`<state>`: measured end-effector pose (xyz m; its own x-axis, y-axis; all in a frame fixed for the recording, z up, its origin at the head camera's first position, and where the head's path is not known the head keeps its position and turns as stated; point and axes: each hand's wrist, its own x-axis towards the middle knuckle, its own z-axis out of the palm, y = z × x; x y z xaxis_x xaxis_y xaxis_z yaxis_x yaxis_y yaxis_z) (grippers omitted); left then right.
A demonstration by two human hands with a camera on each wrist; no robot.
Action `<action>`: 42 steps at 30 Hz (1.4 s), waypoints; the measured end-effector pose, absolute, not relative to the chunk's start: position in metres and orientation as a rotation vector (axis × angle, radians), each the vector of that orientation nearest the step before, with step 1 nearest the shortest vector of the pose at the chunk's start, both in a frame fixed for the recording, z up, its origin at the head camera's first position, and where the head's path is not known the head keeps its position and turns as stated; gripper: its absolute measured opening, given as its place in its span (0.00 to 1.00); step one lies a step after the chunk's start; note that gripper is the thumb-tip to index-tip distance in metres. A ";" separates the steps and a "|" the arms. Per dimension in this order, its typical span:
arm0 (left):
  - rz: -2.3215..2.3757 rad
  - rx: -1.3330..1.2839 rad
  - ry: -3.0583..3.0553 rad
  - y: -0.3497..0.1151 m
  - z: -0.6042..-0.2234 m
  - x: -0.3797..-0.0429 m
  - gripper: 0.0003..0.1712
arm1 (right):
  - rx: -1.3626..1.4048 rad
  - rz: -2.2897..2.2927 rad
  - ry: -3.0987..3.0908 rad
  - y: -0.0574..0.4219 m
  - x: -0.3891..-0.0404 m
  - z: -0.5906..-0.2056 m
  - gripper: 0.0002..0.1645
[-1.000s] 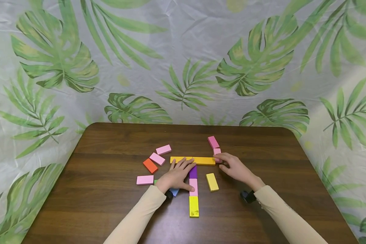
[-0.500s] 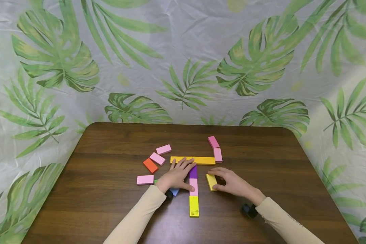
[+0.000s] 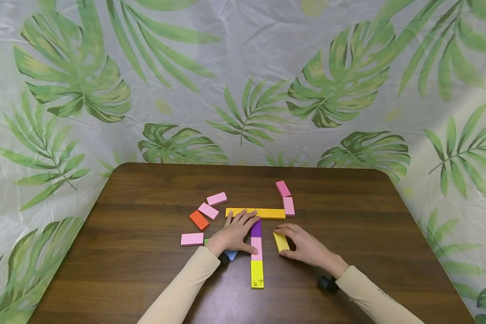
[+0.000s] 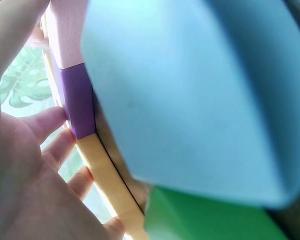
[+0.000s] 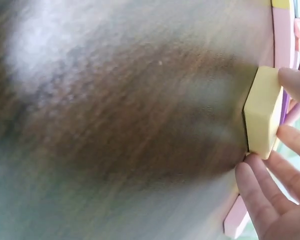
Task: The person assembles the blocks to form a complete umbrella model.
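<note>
Pale-yellow block (image 3: pixel 281 242), partly covered, is pinched by right hand (image 3: pixel 305 245); spread left hand (image 3: pixel 232 236) mostly hides green block (image 3: pixel 206 241)

- Scanning every view now: no readable text!
- Spotting dark marks (image 3: pixel 258 283) on the near end of the bright yellow block (image 3: pixel 257 271), too small to decipher!
- Catching faint dark marks along the right sleeve (image 3: pixel 374 294), also illegible!

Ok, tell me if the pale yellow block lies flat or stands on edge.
Flat: in the head view, the pale yellow block lies broad face up on the table, right hand gripping it.
</note>
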<state>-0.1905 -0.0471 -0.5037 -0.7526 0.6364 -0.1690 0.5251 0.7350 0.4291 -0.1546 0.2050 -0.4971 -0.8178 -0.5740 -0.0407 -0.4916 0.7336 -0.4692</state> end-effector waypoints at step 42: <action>0.523 0.904 2.628 -0.048 -0.503 -0.190 0.55 | -0.857 -0.837 2.821 0.210 -0.194 -0.485 0.33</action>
